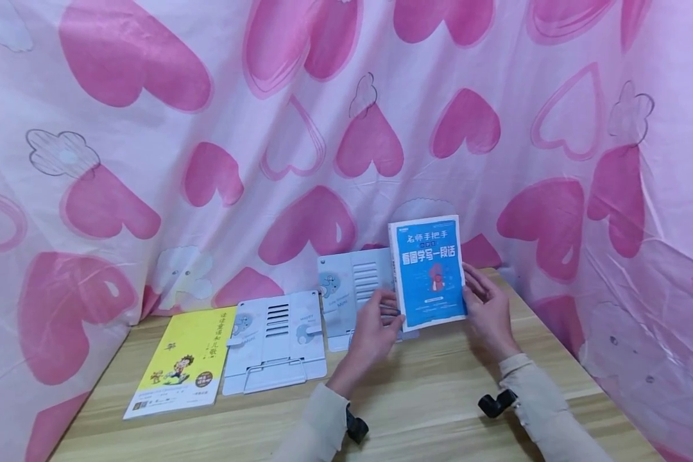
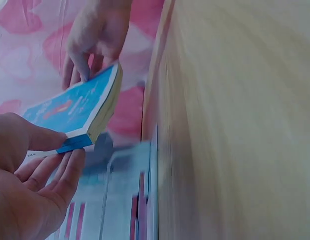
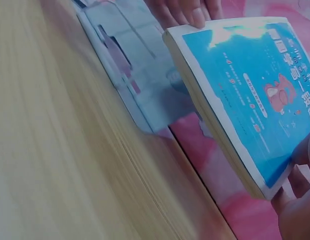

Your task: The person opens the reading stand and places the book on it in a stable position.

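A thick blue book (image 1: 430,276) with a white border is held up above the table, its cover toward the head camera. My left hand (image 1: 376,324) pinches its left edge, thumb on the cover and fingers beneath, as the left wrist view shows. The right hand (image 1: 489,308) grips the opposite edge, with the thumb (image 3: 302,150) at the cover's margin. Behind the book stands a pale blue folding book stand (image 1: 337,308), partly hidden by the book and left hand. Another such stand (image 1: 283,350) lies to its left, its wire support at the front.
A yellow book (image 1: 179,353) lies at the left, beside the left stand. The wooden table (image 1: 416,398) ends at the back and right against a pink heart-patterned cloth (image 1: 300,160). Black wrist mounts (image 1: 496,404) sit on both sleeves.
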The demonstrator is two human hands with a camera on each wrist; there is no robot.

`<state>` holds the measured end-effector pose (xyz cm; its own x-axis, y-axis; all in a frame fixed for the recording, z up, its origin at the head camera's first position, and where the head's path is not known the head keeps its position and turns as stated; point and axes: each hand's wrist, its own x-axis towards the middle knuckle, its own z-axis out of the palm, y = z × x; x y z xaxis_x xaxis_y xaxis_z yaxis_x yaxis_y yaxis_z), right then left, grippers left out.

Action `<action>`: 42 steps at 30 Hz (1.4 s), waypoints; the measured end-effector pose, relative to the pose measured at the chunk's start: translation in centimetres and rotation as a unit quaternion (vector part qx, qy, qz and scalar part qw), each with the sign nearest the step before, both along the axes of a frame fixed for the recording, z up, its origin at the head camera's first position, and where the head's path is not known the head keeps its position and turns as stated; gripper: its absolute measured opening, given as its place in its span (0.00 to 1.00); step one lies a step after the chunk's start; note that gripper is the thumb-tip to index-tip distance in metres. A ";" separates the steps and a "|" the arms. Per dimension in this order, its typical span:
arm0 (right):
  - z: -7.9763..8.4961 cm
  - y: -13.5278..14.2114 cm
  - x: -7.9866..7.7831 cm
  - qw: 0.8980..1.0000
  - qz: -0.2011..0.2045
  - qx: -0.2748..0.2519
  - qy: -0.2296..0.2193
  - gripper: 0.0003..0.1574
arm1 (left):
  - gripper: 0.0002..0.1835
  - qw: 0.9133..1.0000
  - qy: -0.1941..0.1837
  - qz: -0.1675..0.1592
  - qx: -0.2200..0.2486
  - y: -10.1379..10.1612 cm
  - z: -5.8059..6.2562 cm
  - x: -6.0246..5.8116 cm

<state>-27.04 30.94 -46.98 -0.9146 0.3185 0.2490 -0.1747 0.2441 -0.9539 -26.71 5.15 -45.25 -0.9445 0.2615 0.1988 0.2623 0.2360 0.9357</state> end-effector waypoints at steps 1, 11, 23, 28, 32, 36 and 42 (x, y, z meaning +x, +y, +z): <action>0.1 -0.3 -0.1 1.000 0.003 0.006 0.002 0.33 | 0.21 1.000 0.005 -0.001 0.001 -0.5 -0.1 -0.1; 2.3 -3.6 -1.1 0.995 0.050 -0.002 0.090 0.33 | 0.23 0.997 0.068 0.024 -0.004 -5.6 0.5 -1.7; 2.9 -6.5 -1.4 0.996 0.055 0.040 0.049 0.27 | 0.24 0.995 0.088 0.053 -0.003 -8.6 0.6 -2.3; 3.1 -7.2 -1.8 0.996 0.056 0.053 0.055 0.27 | 0.25 0.993 0.099 0.057 0.007 -9.6 0.5 -2.3; 3.4 -8.0 -2.3 0.995 0.059 0.046 0.063 0.27 | 0.25 0.992 0.109 0.069 0.014 -10.4 0.5 -2.6; 3.3 -8.8 -2.7 0.995 0.069 0.039 0.062 0.26 | 0.24 0.991 0.109 0.076 0.024 -11.0 0.2 -3.1; 2.6 -9.1 -3.2 0.996 0.064 0.044 0.054 0.25 | 0.24 0.991 0.108 0.079 0.024 -11.3 -0.3 -3.5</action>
<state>-30.29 21.82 -44.42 -0.9128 0.1734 0.3698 -0.3102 0.2947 -0.9038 -30.19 -6.13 -45.58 -0.9068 0.0991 0.4098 0.4214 0.2460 0.8729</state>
